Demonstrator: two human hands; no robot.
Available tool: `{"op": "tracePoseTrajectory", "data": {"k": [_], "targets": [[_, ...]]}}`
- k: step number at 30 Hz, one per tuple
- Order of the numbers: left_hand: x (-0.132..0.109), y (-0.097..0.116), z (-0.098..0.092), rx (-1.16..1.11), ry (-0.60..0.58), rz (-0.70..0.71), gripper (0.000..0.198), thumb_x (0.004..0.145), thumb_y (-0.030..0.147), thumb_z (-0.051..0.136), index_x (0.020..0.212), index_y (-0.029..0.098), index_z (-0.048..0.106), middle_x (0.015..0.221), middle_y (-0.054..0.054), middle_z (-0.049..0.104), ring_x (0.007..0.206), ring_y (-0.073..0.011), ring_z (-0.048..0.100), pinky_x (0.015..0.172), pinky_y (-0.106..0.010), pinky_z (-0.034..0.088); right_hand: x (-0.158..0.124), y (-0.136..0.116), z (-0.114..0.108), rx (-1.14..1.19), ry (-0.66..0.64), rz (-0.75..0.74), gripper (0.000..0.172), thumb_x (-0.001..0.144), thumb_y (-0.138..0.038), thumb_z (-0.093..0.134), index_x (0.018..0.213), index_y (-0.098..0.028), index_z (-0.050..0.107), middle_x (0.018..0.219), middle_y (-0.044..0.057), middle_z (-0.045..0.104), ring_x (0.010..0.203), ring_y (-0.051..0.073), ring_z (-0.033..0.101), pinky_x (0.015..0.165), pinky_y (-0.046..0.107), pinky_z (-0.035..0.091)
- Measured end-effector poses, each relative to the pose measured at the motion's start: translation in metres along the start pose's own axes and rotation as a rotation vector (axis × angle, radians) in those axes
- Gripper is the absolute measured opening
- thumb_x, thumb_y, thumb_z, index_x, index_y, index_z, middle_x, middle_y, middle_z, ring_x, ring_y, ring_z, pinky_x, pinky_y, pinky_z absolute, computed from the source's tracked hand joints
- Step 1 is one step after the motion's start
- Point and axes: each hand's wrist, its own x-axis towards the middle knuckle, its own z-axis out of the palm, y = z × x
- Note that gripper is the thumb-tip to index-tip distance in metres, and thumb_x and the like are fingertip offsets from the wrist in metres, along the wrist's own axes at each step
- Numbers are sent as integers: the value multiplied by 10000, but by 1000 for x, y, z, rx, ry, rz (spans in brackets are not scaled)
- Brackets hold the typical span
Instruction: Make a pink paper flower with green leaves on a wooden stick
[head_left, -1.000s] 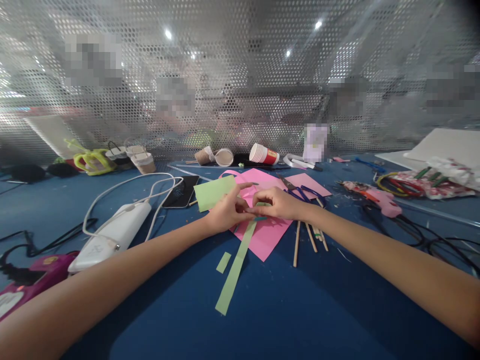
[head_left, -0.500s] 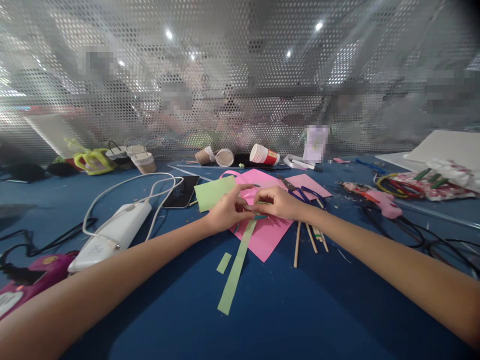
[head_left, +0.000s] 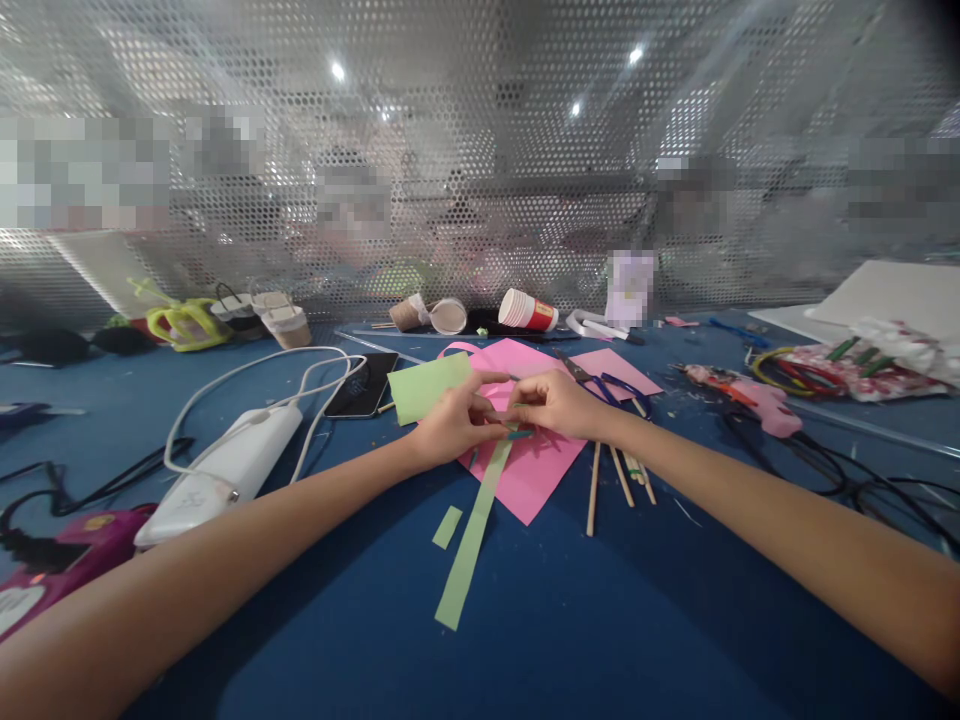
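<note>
My left hand and my right hand meet over a pink sheet of paper, fingertips pinched close together. Between them is the far end of a long light green paper strip, mostly hidden by the fingers. The rest of the strip runs toward me over the pink sheet and onto the blue table. A short green paper piece lies left of the strip. Beside my left hand rests a light green sheet. Dark blue-handled scissors lie just beyond my right wrist.
Several wooden sticks lie under and near my right forearm. Leftward are a phone, a white power bank and its looping cable. On the right sits a pink glue gun with a black cord. Paper cups line the mesh screen.
Both hands keep nearly the same place and pinch, with only slight finger movement. A dark blue object has come into view at the far left edge of the table.
</note>
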Motion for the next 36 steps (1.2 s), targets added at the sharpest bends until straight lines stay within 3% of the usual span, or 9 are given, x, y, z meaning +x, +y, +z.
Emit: {"op": "tracePoseTrajectory", "data": {"k": [12, 20, 36], "targets": [[1, -5, -1, -38, 0, -5, 639, 718, 270, 692, 1271, 162, 389, 657, 21, 632, 520, -95, 565, 518, -213, 439, 1, -1, 3, 16, 30, -72, 208, 795, -346, 641, 743, -145, 649, 647, 9, 603, 556, 103, 517, 518, 252, 411], [1, -2, -1, -20, 11, -11, 641, 707, 246, 698, 1272, 164, 406, 636, 35, 619, 512, -83, 551, 503, -198, 419, 1, 0, 3, 82, 90, 80, 366, 725, -496, 691, 689, -143, 600, 531, -12, 567, 453, 85, 495, 438, 229, 388], [2, -3, -1, -115, -20, -75, 668, 681, 222, 719, 1262, 171, 393, 587, 69, 592, 454, -77, 542, 454, -183, 409, 3, 5, 6, 170, 87, 84, 436, 655, -546, 722, 606, -147, 554, 529, 2, 594, 473, 108, 558, 464, 247, 455]]}}
